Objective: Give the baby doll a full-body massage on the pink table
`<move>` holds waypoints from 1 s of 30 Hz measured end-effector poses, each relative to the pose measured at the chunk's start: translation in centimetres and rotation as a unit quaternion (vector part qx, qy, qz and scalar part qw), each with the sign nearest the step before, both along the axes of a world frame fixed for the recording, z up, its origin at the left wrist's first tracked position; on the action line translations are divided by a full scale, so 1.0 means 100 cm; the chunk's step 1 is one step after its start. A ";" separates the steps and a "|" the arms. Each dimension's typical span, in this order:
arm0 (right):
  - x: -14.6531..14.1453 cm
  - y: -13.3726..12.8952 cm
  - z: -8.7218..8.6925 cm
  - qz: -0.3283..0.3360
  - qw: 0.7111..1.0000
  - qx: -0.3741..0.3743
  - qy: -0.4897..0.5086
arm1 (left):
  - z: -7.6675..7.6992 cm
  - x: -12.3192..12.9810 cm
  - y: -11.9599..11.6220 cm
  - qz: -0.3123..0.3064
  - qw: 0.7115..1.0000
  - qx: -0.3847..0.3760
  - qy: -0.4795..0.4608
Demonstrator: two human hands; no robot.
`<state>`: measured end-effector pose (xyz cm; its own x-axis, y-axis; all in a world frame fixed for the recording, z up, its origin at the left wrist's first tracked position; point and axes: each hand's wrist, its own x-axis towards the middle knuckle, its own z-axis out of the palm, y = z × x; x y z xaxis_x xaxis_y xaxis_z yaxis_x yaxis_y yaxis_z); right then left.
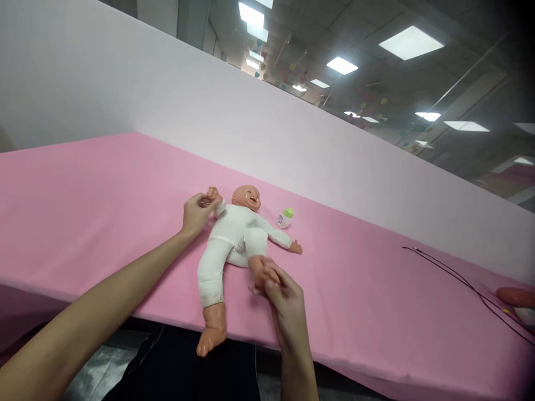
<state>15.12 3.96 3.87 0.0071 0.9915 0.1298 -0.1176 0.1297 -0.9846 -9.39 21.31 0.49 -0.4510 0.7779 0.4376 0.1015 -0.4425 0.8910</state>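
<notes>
A baby doll (240, 225) with a white cloth body lies face up on the pink-covered table (355, 301), its head toward the wall. At the doll's raised hand on the left is my left hand (196, 214), its fingers pinched around the hand or wrist. My right hand (288, 301) grips the doll's bare foot (261, 270) on the right side, with that leg bent up. The doll's other leg stretches toward me, its foot (212, 337) over the table's front edge. The doll's other arm lies stretched out to the right.
A small bottle (285, 218) with a green cap lies beside the doll's head and arm. Dark thin cords (460, 278) run across the right side toward a red object (516, 297). A white wall (292, 150) borders the table's far side.
</notes>
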 end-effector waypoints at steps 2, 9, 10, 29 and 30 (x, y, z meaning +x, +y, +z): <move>0.011 -0.034 -0.020 -0.007 0.999 -0.016 0.039 | -0.003 -0.009 0.009 0.050 0.990 -0.049 -0.126; 0.016 -0.066 -0.040 -0.056 0.997 -0.029 0.048 | 0.003 -0.012 0.008 0.084 0.982 -0.034 -0.165; 0.015 -0.057 -0.027 -0.056 0.998 -0.015 0.037 | 0.006 -0.007 0.004 0.073 0.990 -0.010 -0.124; 0.021 -0.063 -0.039 -0.049 0.997 -0.047 0.034 | -0.003 -0.009 0.008 0.092 0.983 -0.046 -0.152; 0.023 -0.072 -0.047 -0.054 0.996 -0.053 0.037 | -0.003 -0.010 0.010 0.099 0.977 -0.065 -0.179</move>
<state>17.40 -3.24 -0.83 0.1194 0.9927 0.0187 -0.1818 0.0404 -0.9825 -10.41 22.30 0.18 -0.7043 0.6982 0.1282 -0.1543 -0.3268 0.9324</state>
